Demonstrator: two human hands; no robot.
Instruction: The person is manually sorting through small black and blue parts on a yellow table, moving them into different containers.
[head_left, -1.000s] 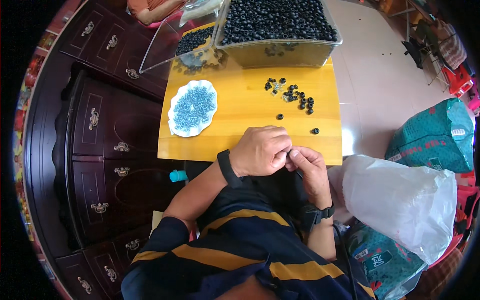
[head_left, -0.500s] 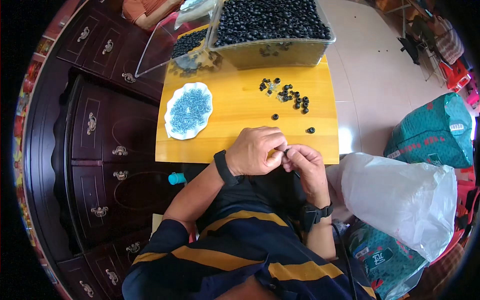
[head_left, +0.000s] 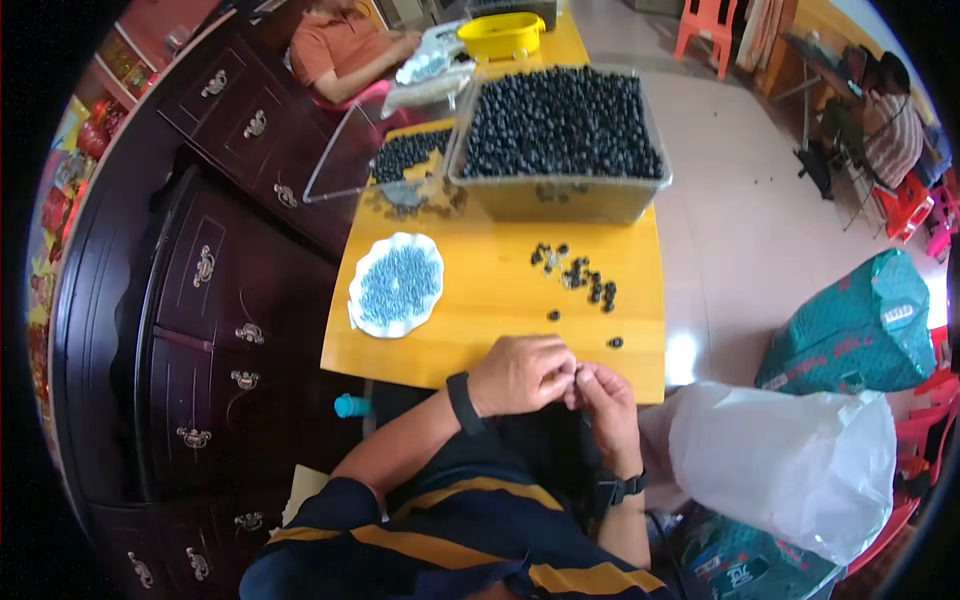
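Observation:
Over the near edge of the yellow wooden table (head_left: pixel 480 350), my two hands meet fingertip to fingertip. My left hand (head_left: pixel 522 376) is closed in a pinch, and my right hand (head_left: pixel 608 402) pinches from the other side. Between them is a small black round part, mostly hidden by the fingers. Just beyond lie two single black ring-shaped parts (head_left: pixel 616 342), with a loose cluster of black parts (head_left: pixel 596 290) and a few clear bits farther off. To the left, a white scalloped plate (head_left: pixel 355 305) holds many small clear bluish pieces (head_left: pixel 398 285).
A clear tub (head_left: pixel 550 205) heaped with black parts stands at the table's far side, beside a clear tray (head_left: pixel 335 190). A yellow basin (head_left: pixel 500 38) and a seated person (head_left: pixel 345 55) are beyond. Dark drawers (head_left: pixel 225 290) line the left; a white sack (head_left: pixel 780 460) and teal sacks (head_left: pixel 850 325) sit right.
The view has tilted up, so the table sits lower and the yellow basin and more of the seated person show. Both hands keep their pinch on the small black part.

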